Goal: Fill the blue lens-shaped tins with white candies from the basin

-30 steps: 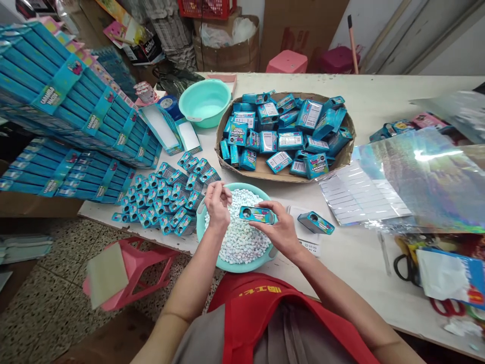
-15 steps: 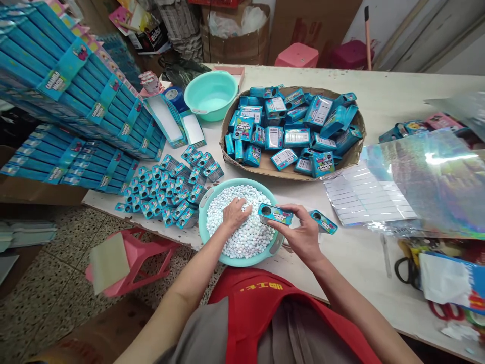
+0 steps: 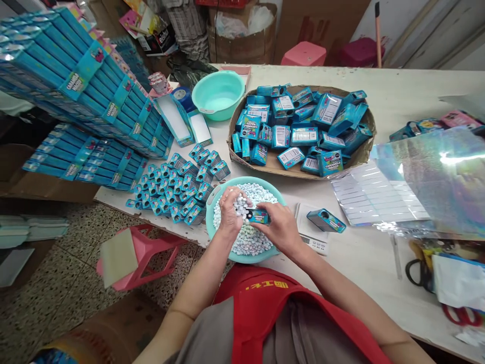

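Observation:
My right hand (image 3: 279,226) grips a small blue candy box (image 3: 259,216), its round dark hole turned toward my left hand. Cupped around a handful of white candies (image 3: 241,206), my left hand (image 3: 230,211) meets the holed end of the box. Both hands are above a turquoise basin (image 3: 210,199) filled with small white candies (image 3: 248,246). Another blue candy box (image 3: 326,220) lies to the right, by a white scale (image 3: 315,243).
Several holed boxes (image 3: 178,187) stand in a cluster at the left, below tall stacks of blue cartons (image 3: 91,91). A cardboard tray (image 3: 271,169) of blue boxes lies behind the basin. Holographic sheets (image 3: 428,172), scissors (image 3: 415,273) and a turquoise bowl (image 3: 219,96) are around.
My left hand dipped into the candies and came up with a handful, now at the box's hole. My right hand has brought the box back left over the basin.

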The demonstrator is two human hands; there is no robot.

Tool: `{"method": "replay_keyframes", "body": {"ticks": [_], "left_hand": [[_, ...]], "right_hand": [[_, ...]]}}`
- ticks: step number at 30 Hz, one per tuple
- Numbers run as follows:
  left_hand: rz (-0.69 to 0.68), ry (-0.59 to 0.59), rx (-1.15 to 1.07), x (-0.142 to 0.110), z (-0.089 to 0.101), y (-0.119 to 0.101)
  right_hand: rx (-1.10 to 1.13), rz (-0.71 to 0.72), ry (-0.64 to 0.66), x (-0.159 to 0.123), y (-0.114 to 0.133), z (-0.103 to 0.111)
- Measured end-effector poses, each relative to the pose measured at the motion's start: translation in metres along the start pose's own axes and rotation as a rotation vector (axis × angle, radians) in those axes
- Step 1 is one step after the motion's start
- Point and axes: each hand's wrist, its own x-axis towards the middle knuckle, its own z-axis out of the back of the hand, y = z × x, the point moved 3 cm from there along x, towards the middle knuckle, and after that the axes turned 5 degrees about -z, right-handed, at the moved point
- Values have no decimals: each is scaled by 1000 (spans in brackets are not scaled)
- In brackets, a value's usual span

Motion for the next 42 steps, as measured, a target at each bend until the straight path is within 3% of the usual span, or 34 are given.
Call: {"method": "replay_keyframes", "body": {"ticks": [5, 12, 32, 38, 42], "left_hand": [[-86, -114, 18, -1, -4, -4], [-137, -34, 100, 3, -10, -4], [-165, -103, 179, 4, -20, 1], [-262, -107, 211, 4, -21, 0], [-223, -109, 177, 2, -24, -8]], "right_hand": [[29, -8, -41, 7, 7, -3], [110, -28, -25, 12, 0, -2], [175, -54, -74, 16, 0, 5], [178, -57, -44, 18, 2, 1], [218, -61, -74, 15, 7, 4]]}}
